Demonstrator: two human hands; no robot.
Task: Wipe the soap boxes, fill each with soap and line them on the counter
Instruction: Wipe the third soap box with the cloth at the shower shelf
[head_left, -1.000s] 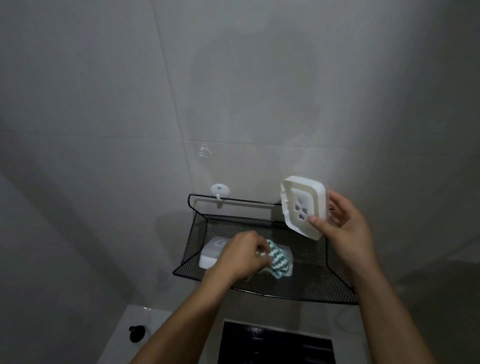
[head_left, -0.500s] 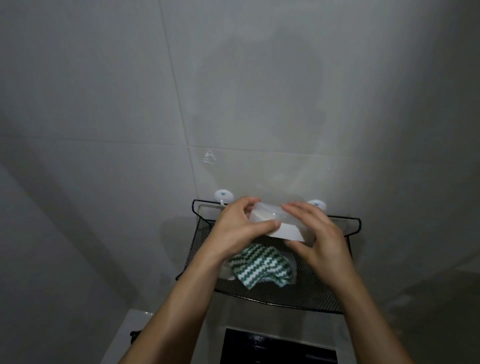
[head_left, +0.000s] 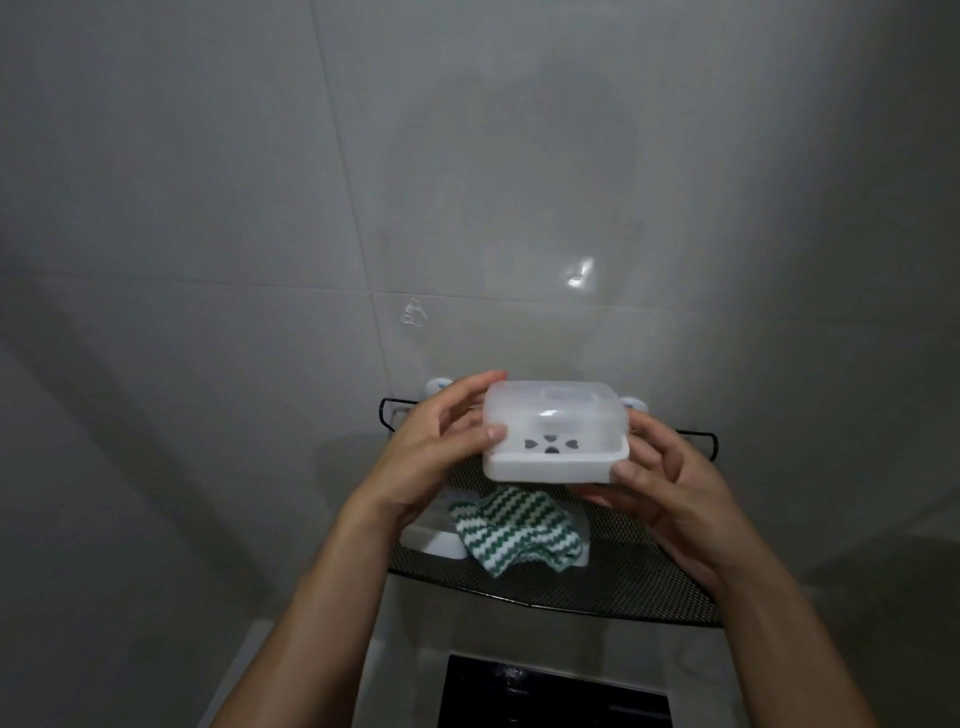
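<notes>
**Single head cam, facing the wall**

One view only, no second camera to overlap with. Wide-angle, head-worn, aimed forward and slightly down at a grey tiled wall, close range. Frame edges bend from lens distortion. Both forearms enter from the bottom edge. The black wire-mesh wall shelf sits in lower centre, near the lens. A glossy black panel is cut off by the bottom edge.

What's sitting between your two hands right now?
The soap box, translucent lid on, held between left hand and right hand in the head view.
</notes>
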